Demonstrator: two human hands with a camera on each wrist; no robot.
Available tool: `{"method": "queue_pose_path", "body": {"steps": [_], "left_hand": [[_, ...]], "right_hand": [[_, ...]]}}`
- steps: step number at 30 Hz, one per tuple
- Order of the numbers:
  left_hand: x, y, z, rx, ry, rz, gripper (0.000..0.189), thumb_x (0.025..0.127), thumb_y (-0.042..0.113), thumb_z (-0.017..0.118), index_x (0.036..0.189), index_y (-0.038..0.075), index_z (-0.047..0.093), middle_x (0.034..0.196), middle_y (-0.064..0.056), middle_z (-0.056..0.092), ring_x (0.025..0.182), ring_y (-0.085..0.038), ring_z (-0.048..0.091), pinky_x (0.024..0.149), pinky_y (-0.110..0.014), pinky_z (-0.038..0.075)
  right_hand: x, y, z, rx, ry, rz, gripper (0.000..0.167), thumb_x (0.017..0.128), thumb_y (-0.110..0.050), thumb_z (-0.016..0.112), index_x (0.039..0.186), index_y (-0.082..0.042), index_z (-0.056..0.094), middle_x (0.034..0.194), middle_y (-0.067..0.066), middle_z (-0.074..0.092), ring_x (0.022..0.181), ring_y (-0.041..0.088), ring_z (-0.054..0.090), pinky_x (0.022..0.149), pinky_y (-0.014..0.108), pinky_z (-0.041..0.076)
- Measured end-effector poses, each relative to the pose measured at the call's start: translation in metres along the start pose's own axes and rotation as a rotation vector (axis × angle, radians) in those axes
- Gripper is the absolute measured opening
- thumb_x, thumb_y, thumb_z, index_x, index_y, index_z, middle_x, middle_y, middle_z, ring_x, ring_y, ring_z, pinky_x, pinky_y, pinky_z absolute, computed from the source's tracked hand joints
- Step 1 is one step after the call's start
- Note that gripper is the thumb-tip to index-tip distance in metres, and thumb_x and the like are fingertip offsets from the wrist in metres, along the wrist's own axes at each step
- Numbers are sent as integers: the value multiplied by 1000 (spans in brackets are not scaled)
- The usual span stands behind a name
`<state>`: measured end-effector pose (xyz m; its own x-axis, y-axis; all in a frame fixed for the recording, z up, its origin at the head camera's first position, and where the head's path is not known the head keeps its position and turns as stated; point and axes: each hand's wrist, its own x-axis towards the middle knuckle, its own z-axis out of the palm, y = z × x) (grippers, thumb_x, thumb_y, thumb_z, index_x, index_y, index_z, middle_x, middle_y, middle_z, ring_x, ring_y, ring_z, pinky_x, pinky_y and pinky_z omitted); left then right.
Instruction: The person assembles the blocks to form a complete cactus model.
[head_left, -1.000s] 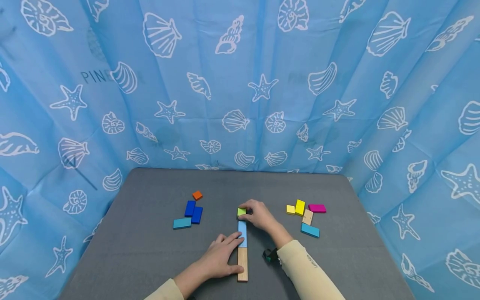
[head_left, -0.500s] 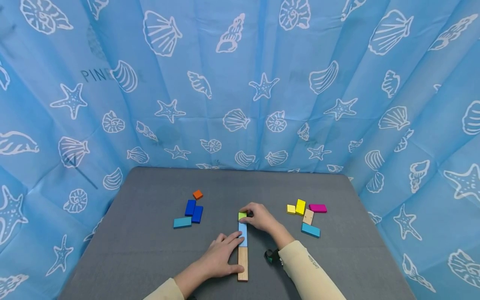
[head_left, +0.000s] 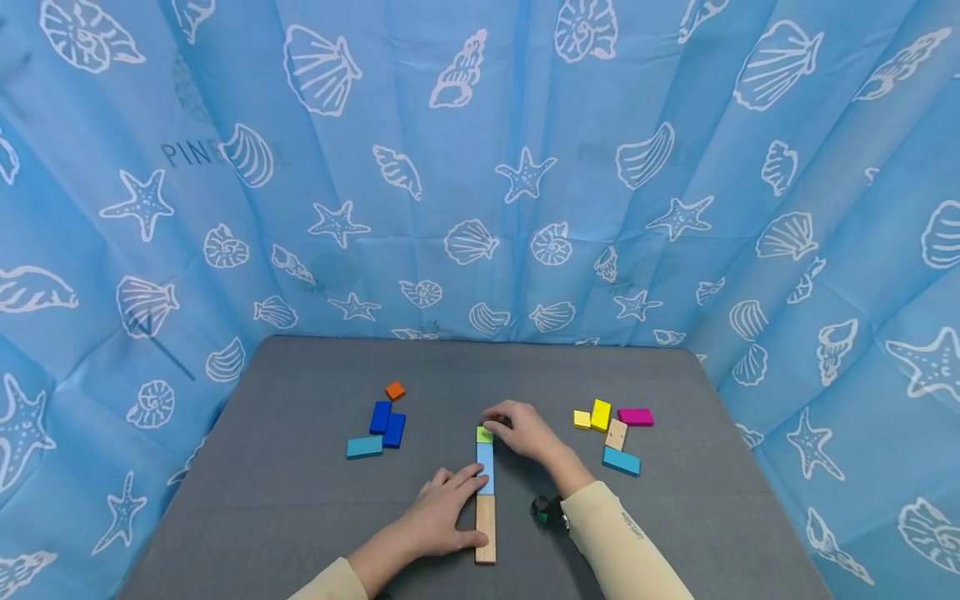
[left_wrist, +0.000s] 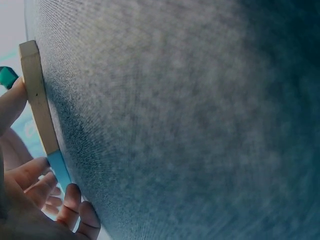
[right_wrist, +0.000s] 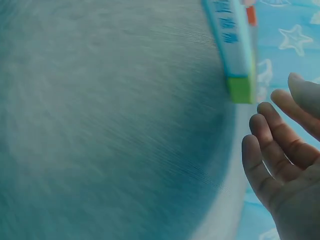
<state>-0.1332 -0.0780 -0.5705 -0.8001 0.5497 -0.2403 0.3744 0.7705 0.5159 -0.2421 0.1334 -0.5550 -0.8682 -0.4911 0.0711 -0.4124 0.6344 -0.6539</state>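
Three blocks lie end to end in a straight row on the grey table: a natural wood block (head_left: 486,521) nearest me, a light blue block (head_left: 486,457) in the middle and a small green block (head_left: 484,435) at the far end. My left hand (head_left: 442,512) rests its thumb on the wood block and its fingertips on the light blue one. Beside the far end, my right hand (head_left: 522,429) has its fingers loosely bent. The right wrist view shows those fingers apart from the green block, with nothing between them; dark lettering marks the light blue block's side.
To the left are an orange block (head_left: 395,390), blue blocks (head_left: 381,417) and a teal block (head_left: 364,447). On the right lie yellow blocks (head_left: 600,415), a magenta block (head_left: 635,417), a wood block (head_left: 616,433) and a bright blue block (head_left: 621,461). A shell-patterned curtain (head_left: 480,208) surrounds the table.
My right hand has slid the green block toward me against the light blue block, then let go of it and drawn slightly away. My left hand has stayed in place.
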Motion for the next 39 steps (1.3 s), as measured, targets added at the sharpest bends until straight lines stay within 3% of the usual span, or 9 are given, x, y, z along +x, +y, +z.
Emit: {"method": "queue_pose_path", "body": {"steps": [13, 20, 39], "left_hand": [[1, -2, 5, 19, 20, -10, 87, 81, 71, 69, 154, 33, 41, 164, 11, 31, 115, -19, 42, 91, -44, 45], [1, 1, 3, 27, 13, -25, 87, 80, 71, 70, 154, 34, 41, 163, 10, 32, 115, -20, 43, 91, -45, 45], [2, -2, 3, 13, 9, -9, 87, 82, 72, 67, 155, 35, 39, 164, 11, 30, 119, -21, 43, 94, -47, 44]], "right_hand": [[-26, -4, -30, -8, 86, -28, 30, 98, -21, 68, 123, -5, 71, 114, 12, 70, 97, 21, 67, 84, 42, 58], [-48, -2, -44, -3, 108, 8, 29, 95, -19, 72, 122, -7, 71, 115, 12, 70, 98, 22, 67, 86, 44, 58], [-91, 26, -73, -35, 201, 72, 36, 86, -14, 80, 120, -8, 72, 116, 13, 71, 102, 31, 69, 84, 46, 58]]}}
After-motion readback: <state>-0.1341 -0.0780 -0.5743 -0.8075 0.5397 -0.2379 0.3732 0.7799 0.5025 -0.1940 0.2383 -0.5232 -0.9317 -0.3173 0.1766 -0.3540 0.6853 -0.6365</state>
